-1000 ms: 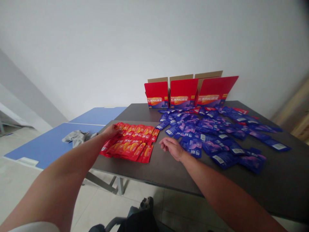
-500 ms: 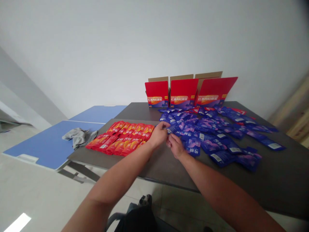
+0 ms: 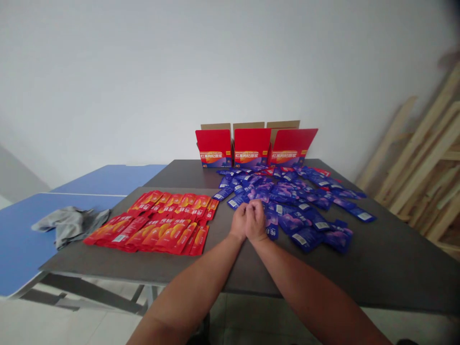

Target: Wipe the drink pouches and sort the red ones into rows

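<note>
My left hand [image 3: 238, 223] and my right hand [image 3: 255, 221] are pressed side by side at the near edge of a heap of blue-purple pouches [image 3: 293, 219]. Both are closed with the fingers curled in, so whatever lies inside them is hidden. The heap spreads behind and to the right of my right hand, its pouches overlapping at many angles. To the left of my left hand, red pouches [image 3: 168, 235] with orange print lie overlapped in two rows.
Three red cartons [image 3: 214, 148] with raised flaps stand at the back of the dark table [image 3: 230, 275]. A few red pouches peek out among the blue ones. Left is a blue table [image 3: 104, 179] with a grey cloth [image 3: 66, 223]. Wooden planks [image 3: 420, 153] lean at the right.
My hands have gone from fingertips meeting in front of me to closed side by side. The view has swung right, bringing more of the planks into sight.
</note>
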`<state>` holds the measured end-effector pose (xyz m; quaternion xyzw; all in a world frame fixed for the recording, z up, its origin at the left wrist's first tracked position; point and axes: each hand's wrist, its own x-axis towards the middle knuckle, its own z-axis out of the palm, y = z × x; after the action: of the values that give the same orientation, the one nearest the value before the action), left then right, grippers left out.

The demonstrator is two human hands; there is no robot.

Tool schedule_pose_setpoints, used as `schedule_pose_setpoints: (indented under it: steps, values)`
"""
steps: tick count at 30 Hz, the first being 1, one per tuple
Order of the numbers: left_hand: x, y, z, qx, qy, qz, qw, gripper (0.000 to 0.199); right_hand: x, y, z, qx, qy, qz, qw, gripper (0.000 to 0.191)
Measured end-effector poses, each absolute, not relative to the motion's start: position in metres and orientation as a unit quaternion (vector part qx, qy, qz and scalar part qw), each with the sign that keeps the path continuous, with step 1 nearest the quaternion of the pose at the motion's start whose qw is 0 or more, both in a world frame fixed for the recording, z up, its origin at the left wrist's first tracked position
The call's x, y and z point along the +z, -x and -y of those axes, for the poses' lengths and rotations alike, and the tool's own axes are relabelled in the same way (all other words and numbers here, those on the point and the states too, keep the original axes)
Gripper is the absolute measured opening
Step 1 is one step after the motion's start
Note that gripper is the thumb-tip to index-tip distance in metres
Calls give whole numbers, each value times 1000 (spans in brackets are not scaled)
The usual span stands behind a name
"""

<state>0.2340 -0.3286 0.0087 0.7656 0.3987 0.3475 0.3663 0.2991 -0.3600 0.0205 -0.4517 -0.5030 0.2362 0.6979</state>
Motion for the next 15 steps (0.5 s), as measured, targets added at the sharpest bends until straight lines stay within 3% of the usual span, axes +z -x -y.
schedule_pose_setpoints:
  steps: [4,11,15]
  values:
    - [5,-241,328,375,-764,-420,314,14,34,-307,360,167,462,487,722,17]
    - [0,-250,334,366,-782,-446,234,13,87,-373,339,172,520,385,743,23]
    - [2,-251,341,352,-781,-462,231,12,93,-414,263,146,598,466,635,21]
